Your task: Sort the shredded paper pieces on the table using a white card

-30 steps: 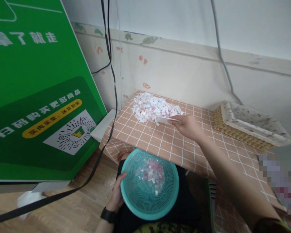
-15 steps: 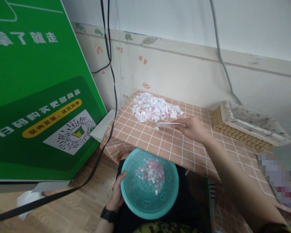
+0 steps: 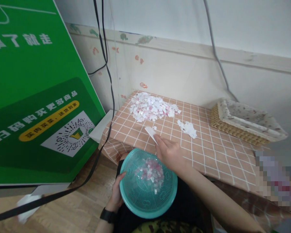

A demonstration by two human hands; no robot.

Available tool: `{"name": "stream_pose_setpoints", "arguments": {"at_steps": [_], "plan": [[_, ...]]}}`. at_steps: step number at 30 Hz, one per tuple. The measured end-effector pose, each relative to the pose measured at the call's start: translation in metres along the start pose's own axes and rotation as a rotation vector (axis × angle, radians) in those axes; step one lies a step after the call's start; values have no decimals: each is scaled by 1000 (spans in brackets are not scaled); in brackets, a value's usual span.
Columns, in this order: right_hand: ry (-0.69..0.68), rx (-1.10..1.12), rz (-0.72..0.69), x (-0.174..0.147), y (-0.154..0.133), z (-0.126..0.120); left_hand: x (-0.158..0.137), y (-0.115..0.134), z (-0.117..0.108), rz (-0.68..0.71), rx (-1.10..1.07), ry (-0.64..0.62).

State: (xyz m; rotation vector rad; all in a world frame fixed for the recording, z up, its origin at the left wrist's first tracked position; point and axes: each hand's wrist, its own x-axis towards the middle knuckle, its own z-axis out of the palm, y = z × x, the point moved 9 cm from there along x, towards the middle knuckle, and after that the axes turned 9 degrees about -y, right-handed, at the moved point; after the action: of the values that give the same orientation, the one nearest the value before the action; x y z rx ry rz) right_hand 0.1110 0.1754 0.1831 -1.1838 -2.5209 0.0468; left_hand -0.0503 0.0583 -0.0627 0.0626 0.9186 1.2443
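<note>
My left hand (image 3: 116,192) is closed on the left rim of a round turquoise plastic basket (image 3: 147,208), which rests on my lap below the table edge. Small white and pink scraps (image 3: 151,174) lie inside it. Above the basket's far side, my right hand (image 3: 169,152) pinches a flat white card (image 3: 150,132), whose tip is low over the tablecloth. A small scrap lies beside the card. Beyond it spreads a large heap of white and pink scraps (image 3: 151,107). A smaller white cluster (image 3: 188,128) lies to the right.
A brown checked tablecloth (image 3: 208,152) covers the table against the wall. On its right stands a lined wicker basket (image 3: 237,131). A green sign panel (image 3: 38,97) fills the left, with a black strap (image 3: 111,97) hanging before it.
My right hand has moved left and toward me with the card, which has turned to point away leftward. The small white cluster on the right has come into sight. My left hand stays on the basket.
</note>
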Motion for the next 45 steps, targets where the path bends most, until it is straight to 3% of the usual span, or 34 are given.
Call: {"name": "stream_pose_setpoints", "arguments": {"at_steps": [6, 11, 16, 20, 26, 29, 32, 35, 40, 45], "plan": [[-46, -164, 40, 12, 4, 6, 3, -2, -5, -4, -5, 6], [-7, -275, 184, 3, 32, -4, 5, -6, -4, -42, -25, -11], [55, -321, 451, -17, 78, -27, 5, -7, -5, -41, -50, -18], [140, -237, 618, -32, 109, -50, 5, -9, -5, -52, -56, -20], [382, -110, 779, -62, 148, -91, 5, -8, -5, -55, -40, 13], [435, 34, 740, -62, 153, -94, 3, -5, -3, -37, -27, 12], [339, 263, 573, -36, 144, -78, 2, -7, -2, -43, -27, 0], [238, 322, 463, -1, 132, -60, 3, -8, -4, -45, -42, -7], [211, 367, 499, 35, 143, -38, 4, -7, -4, -41, -41, -10], [232, 504, 545, 34, 155, -28, 5, -5, -3, -21, -43, -25]]}}
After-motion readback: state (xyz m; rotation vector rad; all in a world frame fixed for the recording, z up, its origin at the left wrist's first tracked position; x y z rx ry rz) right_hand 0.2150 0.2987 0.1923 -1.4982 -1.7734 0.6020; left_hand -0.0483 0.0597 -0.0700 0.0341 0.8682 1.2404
